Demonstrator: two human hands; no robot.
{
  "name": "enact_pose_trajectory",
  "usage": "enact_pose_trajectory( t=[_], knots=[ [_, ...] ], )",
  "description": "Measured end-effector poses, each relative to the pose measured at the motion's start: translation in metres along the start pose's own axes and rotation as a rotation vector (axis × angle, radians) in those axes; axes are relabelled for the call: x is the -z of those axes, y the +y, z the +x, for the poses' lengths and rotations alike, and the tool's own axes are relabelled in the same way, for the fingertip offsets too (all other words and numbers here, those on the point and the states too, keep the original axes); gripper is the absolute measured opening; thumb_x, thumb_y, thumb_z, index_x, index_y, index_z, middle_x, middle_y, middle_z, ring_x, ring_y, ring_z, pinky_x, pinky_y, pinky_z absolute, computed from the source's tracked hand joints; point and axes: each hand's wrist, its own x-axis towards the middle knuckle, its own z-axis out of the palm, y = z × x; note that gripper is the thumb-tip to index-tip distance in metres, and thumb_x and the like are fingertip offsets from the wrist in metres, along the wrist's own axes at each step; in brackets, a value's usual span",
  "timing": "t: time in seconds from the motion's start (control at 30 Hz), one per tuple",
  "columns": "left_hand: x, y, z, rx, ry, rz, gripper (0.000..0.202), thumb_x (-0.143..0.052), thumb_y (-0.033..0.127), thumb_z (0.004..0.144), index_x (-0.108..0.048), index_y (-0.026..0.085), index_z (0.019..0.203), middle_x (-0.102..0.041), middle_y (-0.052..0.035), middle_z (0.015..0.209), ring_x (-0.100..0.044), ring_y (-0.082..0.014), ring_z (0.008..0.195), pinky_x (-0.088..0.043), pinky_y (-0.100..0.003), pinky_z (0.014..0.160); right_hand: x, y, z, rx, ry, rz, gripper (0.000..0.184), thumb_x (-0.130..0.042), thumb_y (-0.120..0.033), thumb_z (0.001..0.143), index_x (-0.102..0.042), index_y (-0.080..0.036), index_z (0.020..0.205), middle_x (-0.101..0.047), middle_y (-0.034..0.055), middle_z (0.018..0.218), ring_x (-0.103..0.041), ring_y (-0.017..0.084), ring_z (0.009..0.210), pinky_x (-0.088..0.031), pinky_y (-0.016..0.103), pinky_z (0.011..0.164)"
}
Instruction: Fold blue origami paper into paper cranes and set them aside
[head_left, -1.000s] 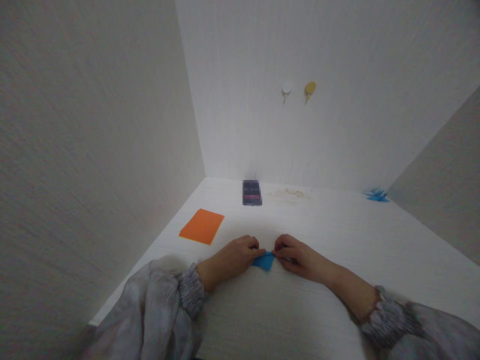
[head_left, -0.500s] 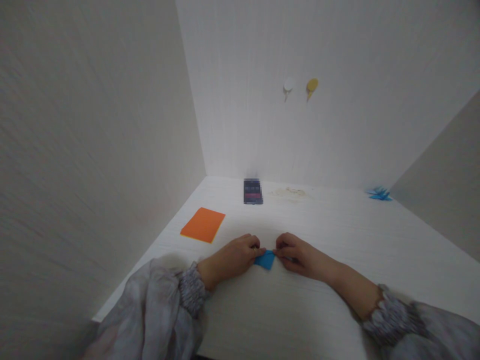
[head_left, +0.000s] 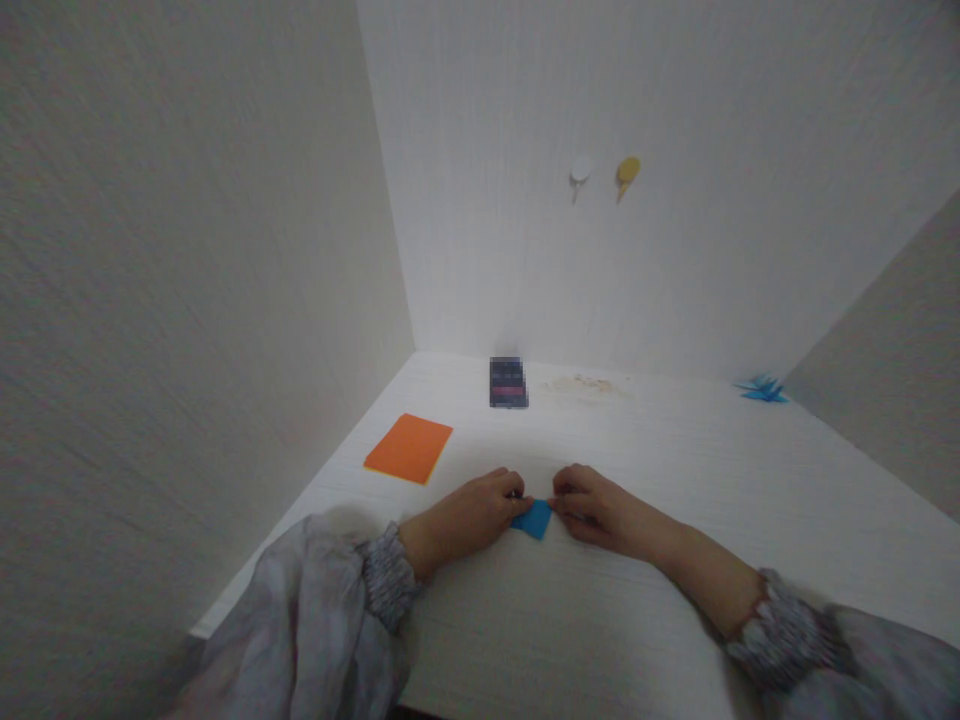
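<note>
A small folded piece of blue paper (head_left: 533, 520) lies on the white table (head_left: 637, 600) in front of me. My left hand (head_left: 469, 512) is curled, its fingertips pinching the paper's left edge. My right hand (head_left: 600, 510) is curled too and pinches the paper's right edge. Both wrists rest on the table, in grey gathered sleeves.
A stack of orange paper (head_left: 409, 448) lies to the left near the side wall. A dark phone (head_left: 508, 383) leans at the back wall. Folded blue paper figures (head_left: 763, 390) sit in the back right corner. Two round hooks (head_left: 604, 172) hang on the wall.
Both hands stay pinched on the blue paper with only slight finger shifts; the view has drifted a little.
</note>
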Motion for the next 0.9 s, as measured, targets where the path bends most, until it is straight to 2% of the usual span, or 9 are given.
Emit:
enact_pose_trajectory(
  t=[0.33, 0.63, 0.77, 0.9],
  knots=[
    [-0.0002, 0.0, 0.0008, 0.04, 0.026, -0.056, 0.033, -0.028, 0.023, 0.09, -0.059, 0.015, 0.097, -0.049, -0.0068, 0.091, -0.043, -0.0151, 0.083, -0.04, -0.027, 0.077, -0.0016, -0.0004, -0.0007, -0.014, 0.019, 0.003, 0.022, -0.045, -0.018, 0.08, -0.059, -0.018, 0.097, -0.051, 0.0091, 0.092, -0.047, 0.019, 0.084, -0.04, 0.035, 0.076],
    [0.0009, -0.0001, 0.0009, 0.009, 0.011, 0.01, 0.035, -0.025, 0.026, 0.091, -0.057, 0.015, 0.099, -0.048, -0.0065, 0.09, -0.042, -0.015, 0.082, -0.04, -0.027, 0.076, -0.0032, -0.0008, -0.0019, -0.033, 0.028, 0.002, 0.022, -0.046, -0.016, 0.078, -0.059, -0.017, 0.096, -0.05, 0.0084, 0.089, -0.046, 0.019, 0.082, -0.04, 0.034, 0.074],
    [0.0009, 0.0001, 0.0014, -0.012, 0.015, 0.024, 0.034, -0.025, 0.025, 0.091, -0.057, 0.016, 0.099, -0.047, -0.0064, 0.09, -0.042, -0.0147, 0.082, -0.039, -0.026, 0.075, -0.0047, -0.0004, -0.0021, -0.022, 0.042, -0.031, 0.033, -0.046, -0.014, 0.077, -0.052, -0.018, 0.109, -0.049, 0.0091, 0.093, -0.045, 0.019, 0.084, -0.038, 0.034, 0.074],
    [-0.001, -0.001, 0.002, -0.014, 0.016, 0.027, 0.029, -0.03, 0.022, 0.089, -0.057, 0.016, 0.097, -0.047, -0.0063, 0.089, -0.043, -0.0151, 0.082, -0.039, -0.026, 0.074, -0.0049, -0.0022, -0.0004, -0.002, 0.007, -0.112, 0.04, -0.045, -0.015, 0.078, -0.049, -0.024, 0.117, -0.048, 0.0084, 0.095, -0.044, 0.019, 0.083, -0.037, 0.035, 0.074]
  ],
)
